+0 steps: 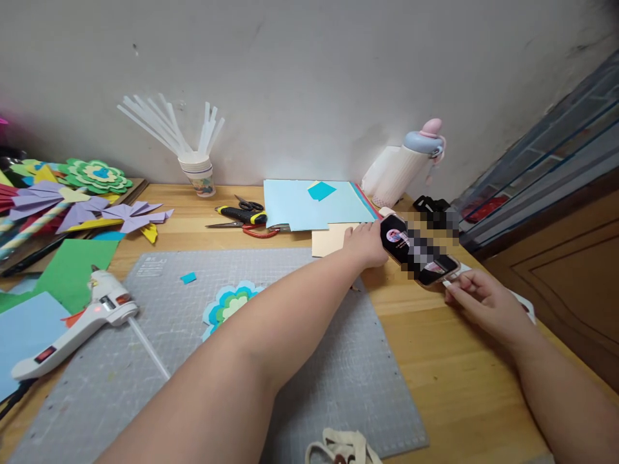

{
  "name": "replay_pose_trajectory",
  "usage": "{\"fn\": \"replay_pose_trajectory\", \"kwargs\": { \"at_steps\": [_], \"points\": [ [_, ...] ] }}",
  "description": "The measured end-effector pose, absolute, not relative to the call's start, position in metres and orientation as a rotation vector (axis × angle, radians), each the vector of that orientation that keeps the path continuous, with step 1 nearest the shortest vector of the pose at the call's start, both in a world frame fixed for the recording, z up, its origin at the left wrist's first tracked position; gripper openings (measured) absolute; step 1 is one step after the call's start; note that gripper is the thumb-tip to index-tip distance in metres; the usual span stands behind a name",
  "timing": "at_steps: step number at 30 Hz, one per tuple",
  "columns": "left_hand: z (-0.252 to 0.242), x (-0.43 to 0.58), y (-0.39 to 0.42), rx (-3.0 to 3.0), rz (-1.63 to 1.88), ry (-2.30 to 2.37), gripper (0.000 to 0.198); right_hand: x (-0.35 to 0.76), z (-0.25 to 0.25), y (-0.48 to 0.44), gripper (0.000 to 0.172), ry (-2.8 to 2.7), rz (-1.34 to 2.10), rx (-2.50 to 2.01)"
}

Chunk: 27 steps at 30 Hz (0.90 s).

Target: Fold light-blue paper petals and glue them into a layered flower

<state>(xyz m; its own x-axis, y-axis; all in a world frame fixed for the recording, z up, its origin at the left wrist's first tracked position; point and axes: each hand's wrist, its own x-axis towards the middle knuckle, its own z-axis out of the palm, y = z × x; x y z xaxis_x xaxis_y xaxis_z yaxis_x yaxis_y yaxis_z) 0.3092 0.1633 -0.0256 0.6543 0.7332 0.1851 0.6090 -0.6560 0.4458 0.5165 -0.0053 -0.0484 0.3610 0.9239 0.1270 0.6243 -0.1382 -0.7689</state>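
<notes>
A phone [400,252] with a lit, partly blurred screen rests at the right of the wooden table, tilted up at its far end. My left hand [370,245] reaches across and grips its left end; the fingertips are partly hidden. At the phone's lower end, my right hand [476,296] pinches a small white charging cable plug [447,283] against the port. Under my left forearm lies a layered paper flower [232,301] in blue and green, partly covered, on the grey cutting mat [333,380].
A white glue gun [104,303] lies left, near paper flowers [97,177]. Scissors [249,205], light blue paper sheets [300,203], a cup of straws [198,174] and a leaning bottle [406,167] stand or lie along the wall. A beige strap [348,444] is at the front edge.
</notes>
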Motion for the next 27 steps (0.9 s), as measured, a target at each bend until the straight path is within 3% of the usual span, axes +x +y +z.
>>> {"fn": "replay_pose_trajectory", "kwargs": {
  "at_steps": [27],
  "points": [
    [-0.031, 0.3086, 0.1674, 2.531, 0.45, 0.963, 0.041, 0.5224, -0.0518, -0.0053, 0.038, -1.347, 0.644, -1.723]
  ]
}}
